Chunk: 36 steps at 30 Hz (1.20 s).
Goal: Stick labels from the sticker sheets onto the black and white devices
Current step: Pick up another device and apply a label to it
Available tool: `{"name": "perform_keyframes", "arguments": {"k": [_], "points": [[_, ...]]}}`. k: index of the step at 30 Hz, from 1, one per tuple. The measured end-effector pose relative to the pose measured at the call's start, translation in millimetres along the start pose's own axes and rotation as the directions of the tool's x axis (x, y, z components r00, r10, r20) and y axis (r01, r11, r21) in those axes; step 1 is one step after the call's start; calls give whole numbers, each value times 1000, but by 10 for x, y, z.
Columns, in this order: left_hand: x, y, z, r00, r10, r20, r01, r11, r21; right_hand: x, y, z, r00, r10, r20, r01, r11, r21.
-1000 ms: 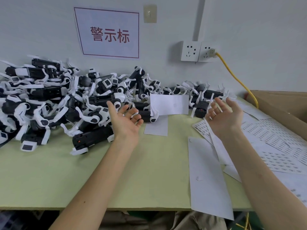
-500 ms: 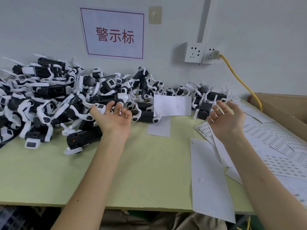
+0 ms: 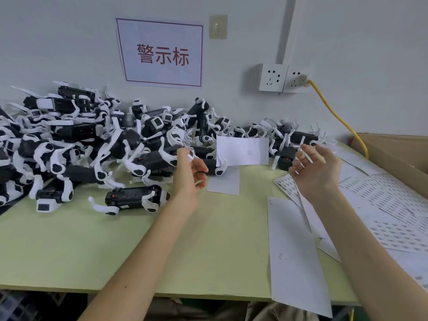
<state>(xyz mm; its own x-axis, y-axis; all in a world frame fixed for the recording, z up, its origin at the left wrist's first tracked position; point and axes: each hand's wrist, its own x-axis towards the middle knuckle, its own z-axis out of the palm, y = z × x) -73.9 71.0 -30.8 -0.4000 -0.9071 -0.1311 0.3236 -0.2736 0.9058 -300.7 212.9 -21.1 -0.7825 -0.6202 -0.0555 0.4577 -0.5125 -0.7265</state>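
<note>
Black and white devices: tangled pile at far left of the table, thinning out rightward along the wall. One lone device lies flat just near of the pile. It has a small white label with dark marks on its near side, unreadable, and a red dot at its left end. Sticker sheets: fanned flat on the right, overlapping, with rows of tiny dark print too small to read.

My left hand is at the pile's near-right edge, fingers curled, thumb against a white arm of a device. Can't tell whether it's gripping or just touching. My right hand hovers over the far-left corner of the sheets, palm toward me, fingers loosely bent, gripping nothing. Thin white strips lie across the fingertips; can't tell what they are.

Blank white sheet sits right of centre and overhangs the table's near edge. White card leans on the pile, with a smaller slip flat just near of it. Bare green tabletop shows between the lone device and the blank sheet, down to the near edge. Cardboard box borders the far right.

Wall sign reads "警示标" in red inside a red border. Twin sockets are to its right, with a yellow cable plugged into the right one.
</note>
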Motion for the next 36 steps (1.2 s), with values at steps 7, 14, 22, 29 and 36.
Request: {"name": "perform_keyframes", "arguments": {"k": [7,14,22,29,36], "points": [[-77,-66,79,992,-23,127,-11,965,261,15,3,0,999,-3,41,4,1000,-20],[-135,-8,94,918,-64,391,66,998,9,7,32,27,996,-8,85,15,996,-84],[-221,-23,117,806,17,591,60,992,-111,-10,46,47,995,-2,96,15,991,-131],[-267,-145,170,746,-19,665,95,992,-78,-17,59,65,986,-5,168,43,974,-224],[-253,-188,166,736,-22,677,115,989,-93,-149,279,220,884,125,451,197,775,-600]]}}
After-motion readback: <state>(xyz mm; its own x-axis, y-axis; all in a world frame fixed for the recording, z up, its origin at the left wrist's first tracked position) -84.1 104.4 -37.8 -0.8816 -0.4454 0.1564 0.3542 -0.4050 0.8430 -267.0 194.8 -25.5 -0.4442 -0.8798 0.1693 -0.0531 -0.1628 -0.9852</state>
